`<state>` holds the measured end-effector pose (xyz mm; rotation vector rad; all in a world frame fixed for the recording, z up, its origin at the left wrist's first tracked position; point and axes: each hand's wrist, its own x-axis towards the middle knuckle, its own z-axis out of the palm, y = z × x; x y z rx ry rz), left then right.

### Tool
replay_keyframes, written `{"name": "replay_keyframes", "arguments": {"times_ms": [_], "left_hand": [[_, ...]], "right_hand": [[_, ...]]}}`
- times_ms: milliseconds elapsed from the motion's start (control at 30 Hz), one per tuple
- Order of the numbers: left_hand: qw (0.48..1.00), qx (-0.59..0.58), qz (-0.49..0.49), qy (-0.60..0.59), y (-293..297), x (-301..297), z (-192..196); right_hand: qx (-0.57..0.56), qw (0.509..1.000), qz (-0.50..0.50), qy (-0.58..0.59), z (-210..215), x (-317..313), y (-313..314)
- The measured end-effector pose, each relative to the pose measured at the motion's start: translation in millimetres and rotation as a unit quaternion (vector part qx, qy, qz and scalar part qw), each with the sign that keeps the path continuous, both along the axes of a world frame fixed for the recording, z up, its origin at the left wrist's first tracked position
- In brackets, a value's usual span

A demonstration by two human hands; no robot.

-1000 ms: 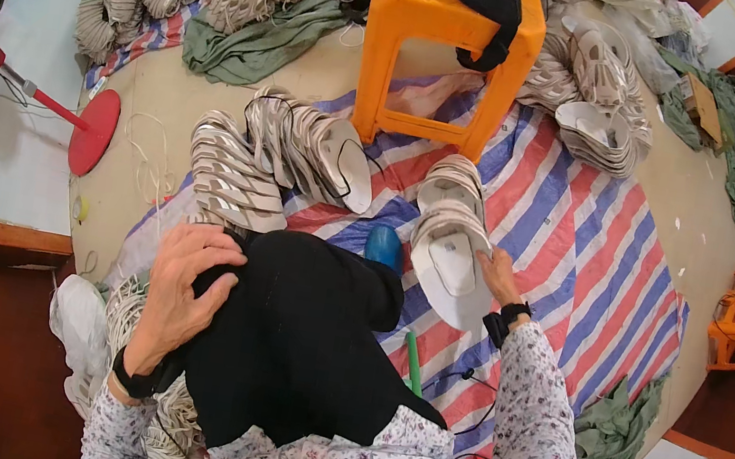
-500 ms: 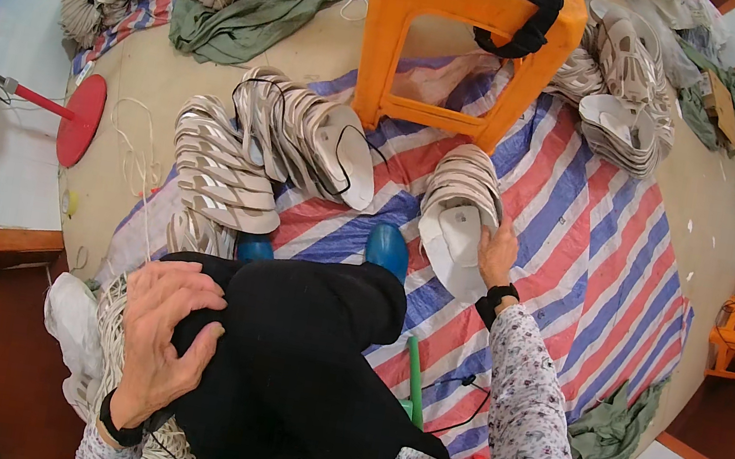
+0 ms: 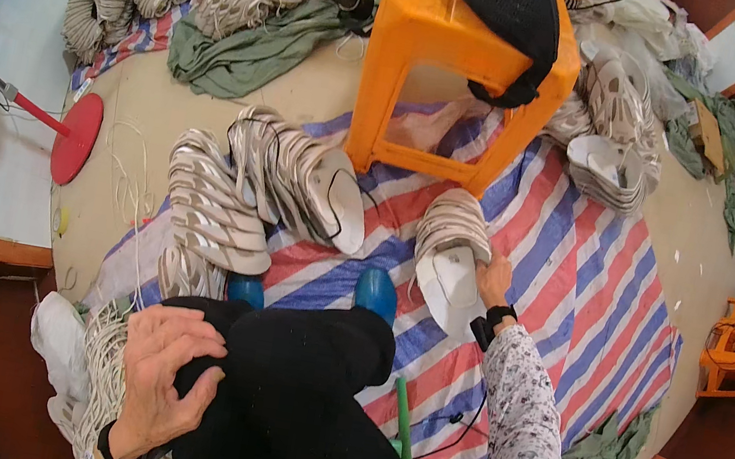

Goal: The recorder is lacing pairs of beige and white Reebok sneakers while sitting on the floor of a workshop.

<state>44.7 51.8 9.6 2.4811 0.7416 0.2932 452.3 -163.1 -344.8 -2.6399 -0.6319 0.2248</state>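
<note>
On the striped sheet, a stack of pale shoe uppers [image 3: 454, 243] lies with its white, open end toward me. My right hand [image 3: 494, 280] grips the stack's right edge; its fingertips are partly hidden behind the uppers. My left hand [image 3: 173, 367] rests on my black-clad left leg [image 3: 256, 385], thumb apart from loosely bent fingers and nothing held. Left of my feet lie two more rows of nested uppers: one [image 3: 214, 215] leaning in layers, the other [image 3: 299, 175] with a black cord looped round it.
An orange stool [image 3: 383, 69] with a black bag [image 3: 508, 11] on it stands just beyond the stack. More uppers [image 3: 603, 171] are piled at far right. A red round-based stand [image 3: 76, 140] is at left. A green rod [image 3: 403, 413] and cord lie beside my right leg.
The whole scene sits lower in the picture as the view has tilted up. My right hand stays at the stack's right edge, slightly farther up it. My left hand remains on my leg.
</note>
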Motion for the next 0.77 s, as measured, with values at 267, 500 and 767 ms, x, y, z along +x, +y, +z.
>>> {"name": "replay_keyframes", "arguments": {"times_ms": [267, 500, 767], "left_hand": [[1.000, 0.009, 0.002, -0.009, 0.0, 2.6, -7.2], [1.000, 0.002, -0.002, -0.024, 3.4, 9.2, -4.7], [0.997, -0.007, -0.018, -0.080, 5.0, -4.6, -22.4]], "right_hand": [[-0.029, 0.990, 0.112, -0.078, 7.8, 32.8, 10.7], [0.015, 0.995, 0.068, -0.069, 9.5, 28.7, -6.6], [-0.001, 0.999, 0.031, -0.037, 58.7, 2.5, -23.6]]}}
